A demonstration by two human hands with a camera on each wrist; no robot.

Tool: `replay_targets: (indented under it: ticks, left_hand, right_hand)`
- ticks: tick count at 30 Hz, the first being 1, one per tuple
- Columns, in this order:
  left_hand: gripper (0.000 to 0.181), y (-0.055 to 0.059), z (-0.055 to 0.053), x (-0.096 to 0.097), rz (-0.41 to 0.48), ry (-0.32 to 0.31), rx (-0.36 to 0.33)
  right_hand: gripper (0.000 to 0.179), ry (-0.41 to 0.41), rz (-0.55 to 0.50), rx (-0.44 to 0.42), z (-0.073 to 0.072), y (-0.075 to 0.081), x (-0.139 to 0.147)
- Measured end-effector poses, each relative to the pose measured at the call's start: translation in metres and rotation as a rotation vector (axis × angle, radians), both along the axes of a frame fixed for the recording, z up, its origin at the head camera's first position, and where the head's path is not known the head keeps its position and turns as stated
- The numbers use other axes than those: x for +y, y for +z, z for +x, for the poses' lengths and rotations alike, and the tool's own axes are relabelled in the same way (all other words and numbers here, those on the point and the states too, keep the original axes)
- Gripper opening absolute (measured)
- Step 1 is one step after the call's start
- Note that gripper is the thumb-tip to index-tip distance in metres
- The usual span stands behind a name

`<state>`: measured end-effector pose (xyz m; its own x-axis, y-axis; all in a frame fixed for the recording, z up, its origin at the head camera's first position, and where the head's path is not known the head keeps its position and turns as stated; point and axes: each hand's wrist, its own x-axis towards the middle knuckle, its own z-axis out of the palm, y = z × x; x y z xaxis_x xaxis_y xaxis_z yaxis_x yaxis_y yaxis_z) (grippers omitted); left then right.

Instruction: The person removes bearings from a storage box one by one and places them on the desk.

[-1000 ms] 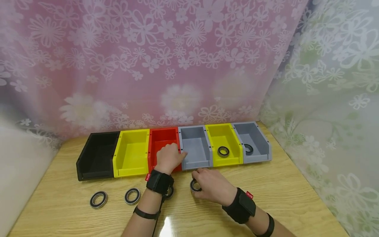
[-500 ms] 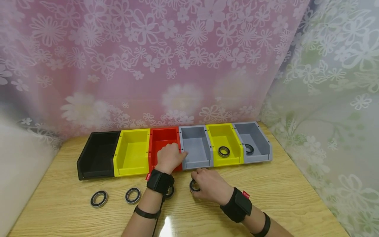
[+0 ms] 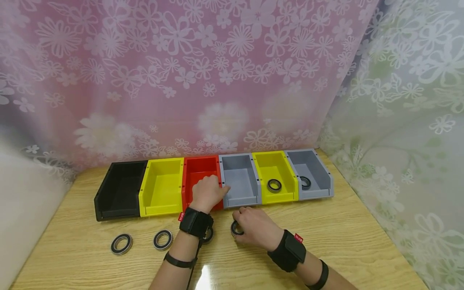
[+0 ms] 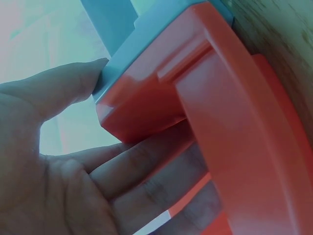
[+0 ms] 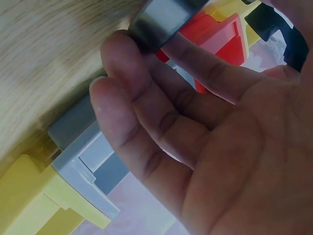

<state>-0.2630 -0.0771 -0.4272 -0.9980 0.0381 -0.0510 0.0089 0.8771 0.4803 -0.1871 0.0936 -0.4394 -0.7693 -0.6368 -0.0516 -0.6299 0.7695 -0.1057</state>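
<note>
At the red bin [image 3: 200, 165], my left hand [image 3: 207, 194] pinches the side wall shared with the middle grey bin [image 3: 239, 181]. In the left wrist view its thumb presses the grey edge while the fingers [image 4: 151, 161] reach inside the red one, their tips hidden. My right hand [image 3: 259, 230] holds a ball bearing [image 3: 233, 230] by its rim, low over the table in front of the middle grey bin. The right wrist view shows this bearing [image 5: 164, 22] edge-on at the fingertips. Another bearing [image 3: 209, 235] lies partly hidden under my left wrist.
Two more bearings lie at left, the outer bearing [image 3: 114, 248] and the inner bearing [image 3: 156, 242]. A black bin [image 3: 121, 189] and a yellow bin [image 3: 163, 185] extend the row leftward. The right yellow bin [image 3: 270, 165] and end grey bin [image 3: 306, 161] each hold one bearing.
My right hand has slid slightly left along with the bearing, and its wrist has shifted a little left. My left hand keeps its place on the bin wall.
</note>
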Motion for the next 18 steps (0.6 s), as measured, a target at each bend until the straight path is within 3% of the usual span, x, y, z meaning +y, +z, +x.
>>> replay_targets:
  ticks: [18]
  left_hand:
    - [0.044, 0.0026, 0.0017, -0.0014, -0.006, -0.002, -0.01]
  right_hand:
    - [0.037, -0.009, 0.003, -0.008, -0.0025, -0.0046, -0.0002]
